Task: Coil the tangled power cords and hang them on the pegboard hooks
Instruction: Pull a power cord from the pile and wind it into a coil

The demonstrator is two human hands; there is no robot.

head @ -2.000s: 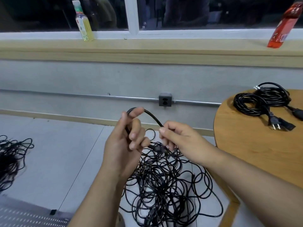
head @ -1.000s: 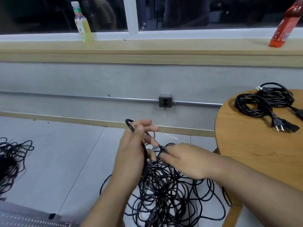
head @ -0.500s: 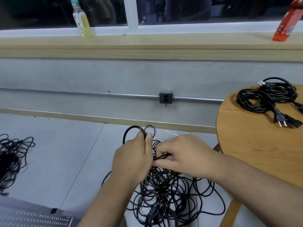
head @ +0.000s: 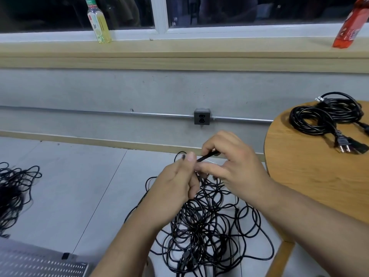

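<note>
Both hands work above a tangled pile of black power cords [head: 205, 222] lying on the grey floor [head: 79, 186]. The left hand [head: 175, 182] is curled around 1 cord, its thumb pressed on top, and the right hand [head: 235, 166] pinches the same short straight stretch of cord [head: 206, 156] just beside it, the other fingers loosely bent. To the right, 2 coiled cords [head: 323, 116] rest on a round wooden desk [head: 311, 176], plugs showing. Another tangle [head: 12, 192] lies on the floor at far left, and a perforated white panel [head: 40, 264] sits at the lower left corner. A wall outlet [head: 202, 116] is beyond the hands.
</note>
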